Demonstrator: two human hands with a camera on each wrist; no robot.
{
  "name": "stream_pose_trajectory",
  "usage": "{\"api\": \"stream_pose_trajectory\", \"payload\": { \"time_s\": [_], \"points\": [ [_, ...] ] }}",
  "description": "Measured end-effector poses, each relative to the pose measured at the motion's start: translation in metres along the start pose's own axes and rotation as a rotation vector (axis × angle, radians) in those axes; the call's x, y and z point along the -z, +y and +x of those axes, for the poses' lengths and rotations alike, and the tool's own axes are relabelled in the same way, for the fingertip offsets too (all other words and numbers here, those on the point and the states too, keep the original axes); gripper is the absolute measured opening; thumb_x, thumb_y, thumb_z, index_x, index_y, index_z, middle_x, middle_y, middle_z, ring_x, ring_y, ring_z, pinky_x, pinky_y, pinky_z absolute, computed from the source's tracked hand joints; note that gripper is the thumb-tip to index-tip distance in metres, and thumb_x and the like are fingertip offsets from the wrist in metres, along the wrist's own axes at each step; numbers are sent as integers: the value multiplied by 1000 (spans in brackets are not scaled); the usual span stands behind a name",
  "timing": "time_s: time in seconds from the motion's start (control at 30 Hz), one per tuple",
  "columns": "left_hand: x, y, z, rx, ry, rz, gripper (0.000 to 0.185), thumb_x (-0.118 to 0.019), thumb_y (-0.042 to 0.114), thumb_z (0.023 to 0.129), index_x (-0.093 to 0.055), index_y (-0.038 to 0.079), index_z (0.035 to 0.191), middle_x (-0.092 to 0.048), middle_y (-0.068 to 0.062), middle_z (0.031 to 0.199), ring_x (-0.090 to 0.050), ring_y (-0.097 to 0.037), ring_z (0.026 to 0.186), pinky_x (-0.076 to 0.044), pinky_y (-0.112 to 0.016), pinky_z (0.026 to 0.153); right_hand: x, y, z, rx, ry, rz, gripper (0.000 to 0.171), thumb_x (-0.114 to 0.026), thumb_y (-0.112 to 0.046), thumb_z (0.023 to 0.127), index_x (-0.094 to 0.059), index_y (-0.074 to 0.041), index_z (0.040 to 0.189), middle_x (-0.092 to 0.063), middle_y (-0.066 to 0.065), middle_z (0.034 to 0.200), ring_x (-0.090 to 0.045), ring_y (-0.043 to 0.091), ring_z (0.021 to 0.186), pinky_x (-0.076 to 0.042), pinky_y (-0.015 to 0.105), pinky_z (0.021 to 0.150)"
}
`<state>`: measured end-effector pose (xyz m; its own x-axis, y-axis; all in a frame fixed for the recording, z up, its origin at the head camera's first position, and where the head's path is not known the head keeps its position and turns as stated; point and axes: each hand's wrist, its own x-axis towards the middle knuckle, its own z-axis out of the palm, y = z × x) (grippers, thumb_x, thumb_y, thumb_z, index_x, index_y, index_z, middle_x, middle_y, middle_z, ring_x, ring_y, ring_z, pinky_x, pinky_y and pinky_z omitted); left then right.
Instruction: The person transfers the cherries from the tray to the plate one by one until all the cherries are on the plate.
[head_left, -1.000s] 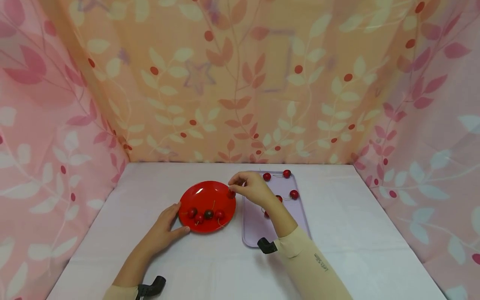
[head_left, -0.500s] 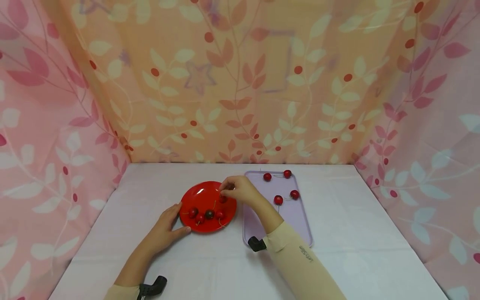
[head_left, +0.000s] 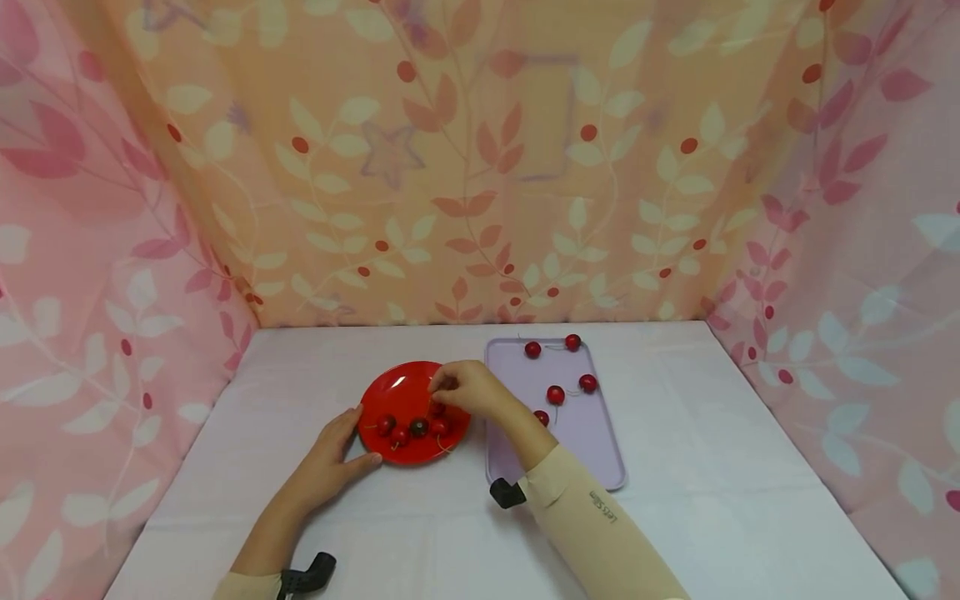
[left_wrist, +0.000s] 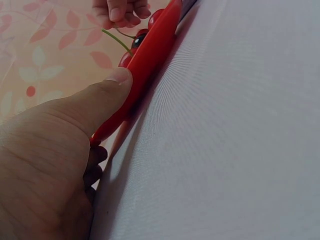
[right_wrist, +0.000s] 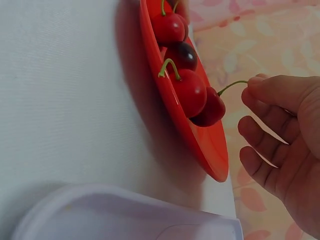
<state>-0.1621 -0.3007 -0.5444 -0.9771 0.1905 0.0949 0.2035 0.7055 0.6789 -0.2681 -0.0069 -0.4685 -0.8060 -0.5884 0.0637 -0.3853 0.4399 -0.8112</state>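
The fingers of the right hand (right_wrist: 301, 140) are narrowed to a pinch at the tips, where the green stem (right_wrist: 231, 85) of a cherry (right_wrist: 211, 111) is held, the lower fingers being loosely bent. The fruit is placed within the rim of the red plate (right_wrist: 216, 159), close by a red neighbour (right_wrist: 190, 94); whether the plate bears its weight cannot be told. The cherry is judged light and smooth, likely to roll if released carelessly, and the thin stem easily bent, so it is best gripped by the stem or cupped gently at the sides. By the left hand (head_left: 330, 457), thumb and fingers spread wide, the rim is touched; the plate is judged light, glossy and apt to slide on the tabletop (head_left: 420, 533). Farther right, five cherries (head_left: 556, 395) are carried by the lilac tray (head_left: 581, 446).
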Motion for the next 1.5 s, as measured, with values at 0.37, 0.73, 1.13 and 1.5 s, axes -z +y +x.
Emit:
{"api": "stream_pose_trajectory", "payload": {
  "time_s": [0.37,0.73,1.13,1.5],
  "points": [
    [0,1,1,-2,-4,-18,100,-77,51,88,-28,6,162,-31,-20,165,-23,-44,152,-26,-70,117,5,-5,-6,0,-26,-181,10,-75,-14,93,-76,-18,102,-73,-12,93,-65,8,92,-55,23,88],
    [1,3,2,-21,-8,-18,100,-77,51,88,-29,4,161,-32,-21,164,-24,-45,152,-25,-70,117,36,-21,-27,53,23,-221,23,-73,-15,94,-74,-12,116,-71,-6,105,-65,18,104,-55,38,98],
    [2,3,2,-3,-18,-23,100,-77,51,88,-28,4,161,-31,-21,164,-23,-45,152,-27,-71,116,73,-36,-60,73,100,-309,21,-74,-19,94,-74,-16,116,-71,-6,108,-65,17,106,-56,38,97],
    [2,5,2,-8,-16,-16,100,-77,51,88,-28,3,161,-30,-23,164,-23,-46,151,-26,-71,116,100,-19,-95,38,194,-322,19,-75,-15,93,-73,-15,112,-71,-3,109,-65,27,109,-53,42,99]
  ]
}}
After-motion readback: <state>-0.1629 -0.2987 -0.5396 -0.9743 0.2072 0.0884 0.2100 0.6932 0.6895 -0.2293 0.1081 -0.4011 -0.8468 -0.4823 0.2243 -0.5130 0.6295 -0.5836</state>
